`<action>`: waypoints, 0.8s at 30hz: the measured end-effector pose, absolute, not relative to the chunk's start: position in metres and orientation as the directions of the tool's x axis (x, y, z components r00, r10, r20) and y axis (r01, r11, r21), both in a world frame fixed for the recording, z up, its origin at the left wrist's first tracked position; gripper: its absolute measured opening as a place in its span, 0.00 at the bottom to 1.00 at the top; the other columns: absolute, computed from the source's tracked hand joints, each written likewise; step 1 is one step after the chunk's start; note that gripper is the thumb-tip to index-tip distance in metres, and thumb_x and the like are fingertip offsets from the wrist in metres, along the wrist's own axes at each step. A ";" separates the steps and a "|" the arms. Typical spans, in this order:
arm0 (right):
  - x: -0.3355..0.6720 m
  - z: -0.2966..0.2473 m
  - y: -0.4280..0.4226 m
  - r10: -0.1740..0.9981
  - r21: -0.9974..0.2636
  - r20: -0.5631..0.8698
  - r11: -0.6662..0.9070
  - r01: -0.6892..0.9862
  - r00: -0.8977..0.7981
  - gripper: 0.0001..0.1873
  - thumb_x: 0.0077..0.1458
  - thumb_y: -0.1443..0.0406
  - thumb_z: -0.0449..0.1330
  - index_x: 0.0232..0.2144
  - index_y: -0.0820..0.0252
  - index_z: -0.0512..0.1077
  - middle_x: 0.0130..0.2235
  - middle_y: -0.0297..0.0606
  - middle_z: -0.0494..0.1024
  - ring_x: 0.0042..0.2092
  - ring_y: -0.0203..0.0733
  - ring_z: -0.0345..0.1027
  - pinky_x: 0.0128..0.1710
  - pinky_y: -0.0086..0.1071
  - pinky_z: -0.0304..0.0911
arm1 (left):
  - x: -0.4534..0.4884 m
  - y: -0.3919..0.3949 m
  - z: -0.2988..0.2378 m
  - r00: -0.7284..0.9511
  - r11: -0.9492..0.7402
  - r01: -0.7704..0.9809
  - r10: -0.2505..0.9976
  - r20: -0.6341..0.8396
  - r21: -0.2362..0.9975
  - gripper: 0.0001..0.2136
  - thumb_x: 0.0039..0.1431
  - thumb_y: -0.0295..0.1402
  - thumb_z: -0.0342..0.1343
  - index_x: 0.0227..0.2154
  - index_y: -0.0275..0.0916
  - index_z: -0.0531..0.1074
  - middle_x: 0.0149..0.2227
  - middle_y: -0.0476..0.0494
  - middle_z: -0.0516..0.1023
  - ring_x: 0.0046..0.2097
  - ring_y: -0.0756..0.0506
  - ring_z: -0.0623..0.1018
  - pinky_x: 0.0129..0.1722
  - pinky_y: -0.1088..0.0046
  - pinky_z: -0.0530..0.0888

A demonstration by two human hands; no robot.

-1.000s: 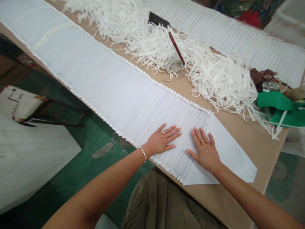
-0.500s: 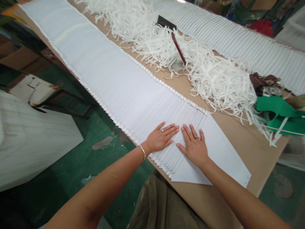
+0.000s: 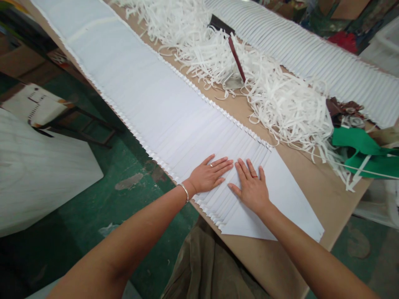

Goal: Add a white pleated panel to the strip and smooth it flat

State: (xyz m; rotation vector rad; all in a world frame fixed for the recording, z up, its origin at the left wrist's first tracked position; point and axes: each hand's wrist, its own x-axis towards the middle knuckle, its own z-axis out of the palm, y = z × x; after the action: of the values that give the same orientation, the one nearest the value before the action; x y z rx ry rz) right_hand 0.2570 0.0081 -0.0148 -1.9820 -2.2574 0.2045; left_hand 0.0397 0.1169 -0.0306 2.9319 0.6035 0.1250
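A long row of overlapping white sheets (image 3: 174, 120) runs along the near side of the table, fanned out like shingles with notched edges. Flat on these sheets lies my left hand (image 3: 208, 174), fingers stretched to the right, a ring and a bracelet on it. My right hand (image 3: 252, 187) also rests palm down, fingers spread, on the sheets near the front end of the row. The fingertips of both hands are close together but apart. The topmost sheet (image 3: 286, 199) shows its wide pointed end right of my right hand.
Behind the row, a heap of white strips (image 3: 286, 99) covers the middle of the brown tabletop (image 3: 336, 199). A dark red bar (image 3: 237, 60) sticks out of it. Another fanned row (image 3: 299, 45) lies beyond. Green fabric (image 3: 358, 145) is at the right; a stool (image 3: 90, 124) stands left.
The view has shifted slightly. Both hands stay flat at nearly the same place on the sheets, and nothing has been picked up or let go.
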 end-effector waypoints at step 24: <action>0.290 -0.014 -0.026 0.996 -0.138 0.012 0.093 0.986 -0.092 0.43 0.67 0.45 0.49 0.74 0.56 0.42 0.74 0.42 0.49 0.75 0.55 0.35 0.70 0.60 0.34 | 0.042 0.116 -0.030 0.906 -0.897 0.404 0.420 0.061 0.178 0.28 0.73 0.45 0.42 0.72 0.48 0.49 0.73 0.50 0.52 0.74 0.45 0.52 0.72 0.53 0.48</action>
State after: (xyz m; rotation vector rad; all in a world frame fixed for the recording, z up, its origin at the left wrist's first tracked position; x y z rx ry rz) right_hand 0.2898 -0.0257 -0.0136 -2.0444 -2.2449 0.1430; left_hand 0.0419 0.1161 -0.0302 2.9076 0.6327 0.1462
